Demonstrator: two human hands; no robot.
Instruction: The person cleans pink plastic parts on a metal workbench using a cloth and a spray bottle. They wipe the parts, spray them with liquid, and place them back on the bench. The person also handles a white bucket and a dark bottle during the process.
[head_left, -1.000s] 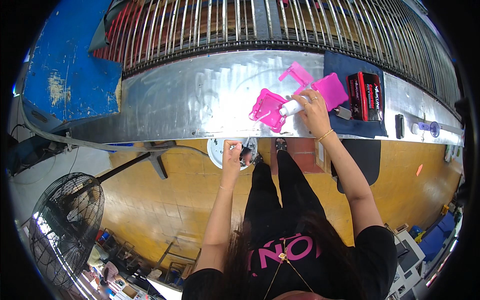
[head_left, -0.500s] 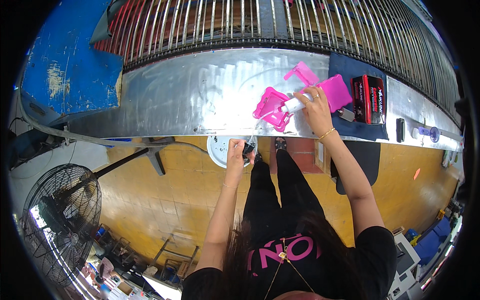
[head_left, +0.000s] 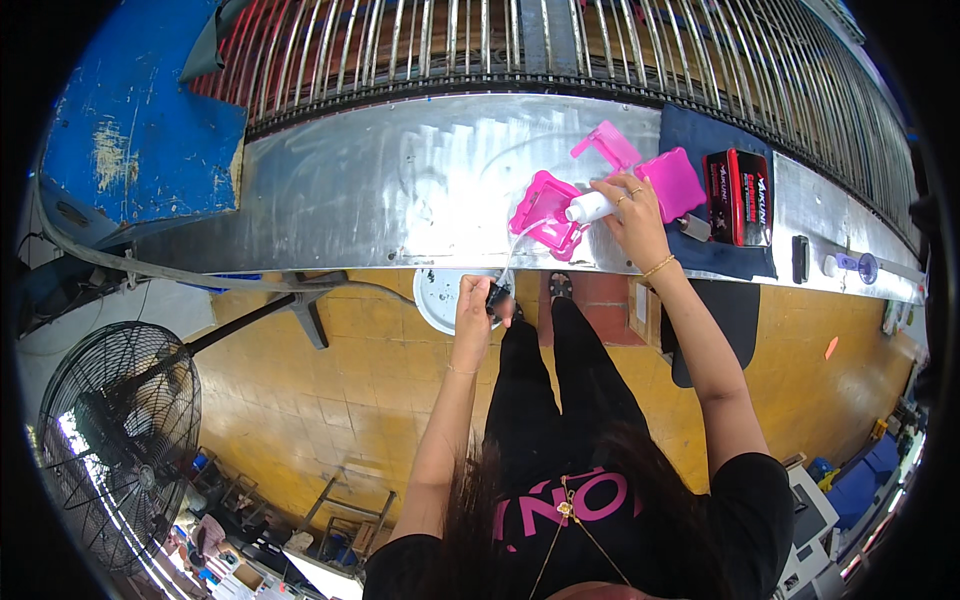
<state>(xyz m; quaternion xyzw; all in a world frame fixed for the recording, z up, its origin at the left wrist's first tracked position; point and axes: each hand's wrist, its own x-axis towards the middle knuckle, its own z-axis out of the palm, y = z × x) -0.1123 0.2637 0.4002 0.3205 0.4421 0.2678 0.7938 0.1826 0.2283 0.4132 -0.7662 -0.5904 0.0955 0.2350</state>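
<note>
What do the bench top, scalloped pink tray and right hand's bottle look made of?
Bench top: bare metal, possibly steel, given its streaky glare. Pink tray: probably glossy moulded plastic; one even colour, shiny rim. White bottle in the right hand: likely smooth, opaque plastic.

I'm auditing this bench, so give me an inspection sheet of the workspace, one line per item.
Surface: metal bench, shiny with smudges.
Job's things: white bottle; black piece; pink parts near the bottle.
Clutter: red-and-black box on dark cloth; purple tool farther right.
Hands: right hand grips the bottle, tilted; left hand holds the black piece just off the bench's front edge.
Cables: grey hose along the bench's front; thin white strand between bottle and left hand, ends unclear.
Surroundings: metal rods behind; scraped blue panel at left; fan lower left; white basin with dark bits below the edge.
</note>
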